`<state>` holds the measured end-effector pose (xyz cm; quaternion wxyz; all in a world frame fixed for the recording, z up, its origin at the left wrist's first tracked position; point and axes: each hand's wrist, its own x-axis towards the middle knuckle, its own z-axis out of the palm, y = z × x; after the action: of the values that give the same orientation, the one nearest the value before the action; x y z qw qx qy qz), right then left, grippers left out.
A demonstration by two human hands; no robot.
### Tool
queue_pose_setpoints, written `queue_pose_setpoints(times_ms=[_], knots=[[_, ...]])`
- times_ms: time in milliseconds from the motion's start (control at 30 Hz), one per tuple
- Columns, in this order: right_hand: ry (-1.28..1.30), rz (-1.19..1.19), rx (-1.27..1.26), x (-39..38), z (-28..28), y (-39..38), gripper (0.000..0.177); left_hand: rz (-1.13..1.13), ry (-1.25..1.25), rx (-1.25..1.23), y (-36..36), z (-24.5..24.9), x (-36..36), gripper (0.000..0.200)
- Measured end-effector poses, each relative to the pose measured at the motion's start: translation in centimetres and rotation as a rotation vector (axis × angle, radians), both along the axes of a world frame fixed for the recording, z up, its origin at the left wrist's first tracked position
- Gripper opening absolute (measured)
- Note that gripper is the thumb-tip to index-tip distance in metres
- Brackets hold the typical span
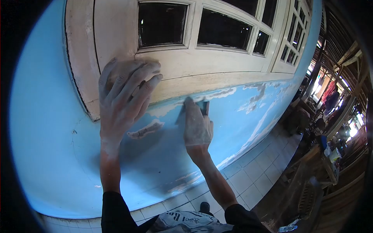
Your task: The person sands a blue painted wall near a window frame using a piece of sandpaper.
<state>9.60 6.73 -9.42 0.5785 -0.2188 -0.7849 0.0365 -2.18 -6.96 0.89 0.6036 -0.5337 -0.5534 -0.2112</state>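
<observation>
My left hand (pixel 123 95), coated in pale dust, rests on the lower part of the cream window frame (pixel 202 82). Its fingers are bent and apart, holding nothing. Just below the frame, my right hand (pixel 199 126), also dusty, presses against the light blue wall (pixel 163 155). Its fingers close on a small flat piece with a dark edge (pixel 207 108); most of it is hidden, and its kind cannot be made out. Around the right hand, the paint has worn to white and grey patches, and one grey patch (pixel 146 129) lies between my arms.
Glass panes (pixel 224 29) are set in the window above. White floor tiles (pixel 248 174) run along the wall's foot. To the right stand a wooden bench (pixel 328 167) and cluttered items under a timber roof. A clear plastic item (pixel 288 227) lies at the bottom right.
</observation>
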Motion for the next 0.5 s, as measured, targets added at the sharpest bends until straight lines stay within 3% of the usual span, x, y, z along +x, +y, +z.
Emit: queue_pose_setpoints(times_ms=[67,200,267,367,500], knots=[[-0.101,0.057,-0.129,0.5,0.7,-0.4,0.037,-0.003,-0.007,0.009,0.1,-0.2,0.0,0.024],[-0.026,-0.002,-0.119,0.0,0.4,-0.7,0.042,-0.014,-0.012,0.014,0.2,-0.3,-0.2,0.026],[0.084,-0.004,0.048,-0.4,-2.0,0.6,0.037,-0.015,-0.003,0.003,0.1,-0.2,-0.1,0.026],[0.125,0.085,-0.034,-0.3,1.3,-0.2,0.031,0.0,-0.023,-0.016,0.2,-0.1,0.1,0.026],[0.08,0.031,-0.064,-0.9,-1.1,-0.4,0.026,-0.037,0.002,-0.017,0.2,0.1,-0.1,0.029]])
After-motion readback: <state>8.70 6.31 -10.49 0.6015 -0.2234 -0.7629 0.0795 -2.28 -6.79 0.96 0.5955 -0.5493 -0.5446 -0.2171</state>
